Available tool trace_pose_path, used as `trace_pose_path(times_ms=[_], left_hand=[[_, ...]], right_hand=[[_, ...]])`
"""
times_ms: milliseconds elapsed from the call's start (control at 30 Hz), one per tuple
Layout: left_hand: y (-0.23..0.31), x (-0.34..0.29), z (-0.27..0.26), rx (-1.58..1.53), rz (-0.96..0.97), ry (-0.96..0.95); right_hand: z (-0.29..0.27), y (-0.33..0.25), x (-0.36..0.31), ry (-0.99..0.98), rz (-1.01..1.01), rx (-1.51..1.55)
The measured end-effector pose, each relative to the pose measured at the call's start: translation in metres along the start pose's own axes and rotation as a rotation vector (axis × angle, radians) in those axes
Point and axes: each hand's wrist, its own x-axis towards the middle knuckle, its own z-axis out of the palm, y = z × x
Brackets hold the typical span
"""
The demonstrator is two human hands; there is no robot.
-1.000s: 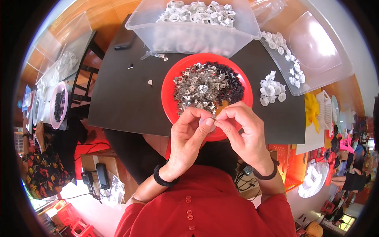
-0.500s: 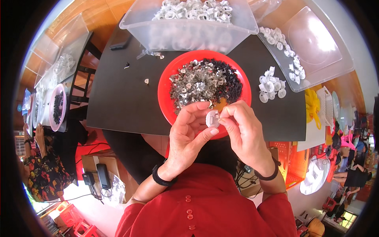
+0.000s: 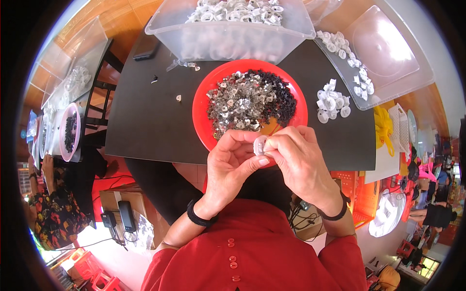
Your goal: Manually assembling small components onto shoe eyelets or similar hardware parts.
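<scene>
A small round white plastic part (image 3: 259,145) is pinched in my left hand (image 3: 230,162), between thumb and fingers. My right hand (image 3: 297,162) presses its closed thumb and forefinger against the right side of that part. Whether a smaller piece sits between those right fingertips is hidden. Both hands are over the near rim of a red basin (image 3: 200,127). In the basin lie a heap of small metal pieces (image 3: 238,104) and, along its right side, small black pieces (image 3: 284,94).
A clear bin (image 3: 228,41) of white parts stands behind the basin. To its right are a pile of white parts (image 3: 332,103) and a clear lid (image 3: 383,53) carrying more. A phone (image 3: 147,48) lies far left. Another person (image 3: 58,208) sits at left.
My right fingers have moved in over the white part and now cover more of its right side. My left hand keeps its pinch, and the part looks slightly turned.
</scene>
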Motion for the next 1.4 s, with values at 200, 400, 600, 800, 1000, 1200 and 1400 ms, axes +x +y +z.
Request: trace_pose_path(times_ms=[200, 400, 600, 800, 1000, 1200, 1400], left_hand=[[-0.002, 0.001, 0.001, -0.030, 0.056, 0.018], [-0.003, 0.000, 0.007, -0.050, 0.032, -0.008], [0.001, 0.002, 0.009, -0.093, -0.054, 0.024], [0.005, 0.003, 0.006, -0.003, -0.117, 0.086], [0.006, 0.005, 0.012, -0.041, -0.199, 0.145], [0.009, 0.000, 0.008, -0.090, -0.217, 0.163], [0.016, -0.003, -0.001, -0.182, -0.140, 0.171]], right_hand=[[0.007, -0.003, -0.010, 0.171, 0.179, 0.259], [0.029, -0.003, -0.014, 0.324, 0.463, 0.749], [0.033, -0.009, -0.012, 0.363, 0.494, 0.947], [0.035, -0.010, -0.011, 0.393, 0.472, 0.888], [0.036, -0.008, -0.012, 0.453, 0.468, 0.755], [0.034, -0.009, -0.012, 0.408, 0.419, 0.683], [0.005, 0.023, -0.002, 0.251, 0.383, 0.272]])
